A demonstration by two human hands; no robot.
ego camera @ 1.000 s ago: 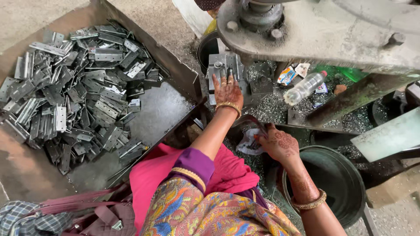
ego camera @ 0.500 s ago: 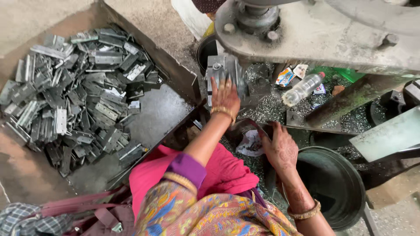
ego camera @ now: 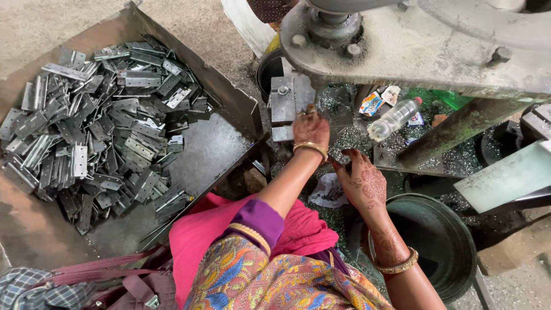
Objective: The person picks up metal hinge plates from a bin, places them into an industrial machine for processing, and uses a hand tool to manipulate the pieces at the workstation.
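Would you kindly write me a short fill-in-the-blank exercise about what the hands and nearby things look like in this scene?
1. The left hand reaches to the grey metal block under the ____.
2. The tray on the left holds a pile of metal ____.
3. A clear plastic ____ lies on its side among the metal shavings.
4. The right hand hovers beside a round dark ____.

Missing words: press; hinges; bottle; tub

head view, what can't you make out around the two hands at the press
Head view:
- Left hand: fingertips hidden against the metal block; any part held cannot be told.
- Right hand: palm faces down, so its grip is hidden.
- Press frame: covers the tooling beneath and is cut off by the top edge.
- Dark round bin: inside is in shadow, partly behind the right forearm.
- Metal shavings: too small to tell apart.
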